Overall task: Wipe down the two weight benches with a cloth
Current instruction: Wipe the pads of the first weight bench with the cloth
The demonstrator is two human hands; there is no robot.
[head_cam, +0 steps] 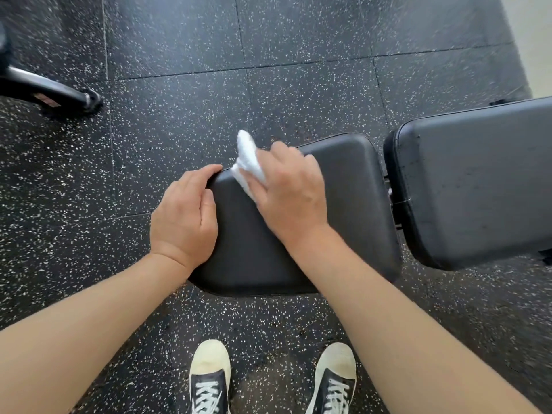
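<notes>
**A:** Where am I in the job, as you read it?

**B:** Early, by the look of it. My right hand (286, 189) is flat on the seat pad (298, 234) of the bench in the middle of the frame, fingers bunched over the white cloth (249, 162) and pinning it to the vinyl near the pad's upper left corner. A fold of the cloth sticks up past the fingertips.

**A:** And the left hand?

**B:** My left hand (186, 213) is curled over the pad's left edge, thumb on top, bracing it. It carries nothing else.

**A:** What's wiped so far?

**B:** I can't tell from the surface. The seat pad shows no clear wet streak or dull patch, so I'd only judge that this corner is being worked now. The back pad (478, 186), at the right of the frame just across the hinge gap, has small specks on it and looks untouched, though that's a guess.

**A:** The second bench?

**B:** Not plainly in view. There's a black metal foot (59, 94) on the speckled floor (209, 70) in the upper left; whether it belongs to the other bench I can't say. So I reckon the rest of this seat, the back pad, and a whole second bench are left.
</notes>
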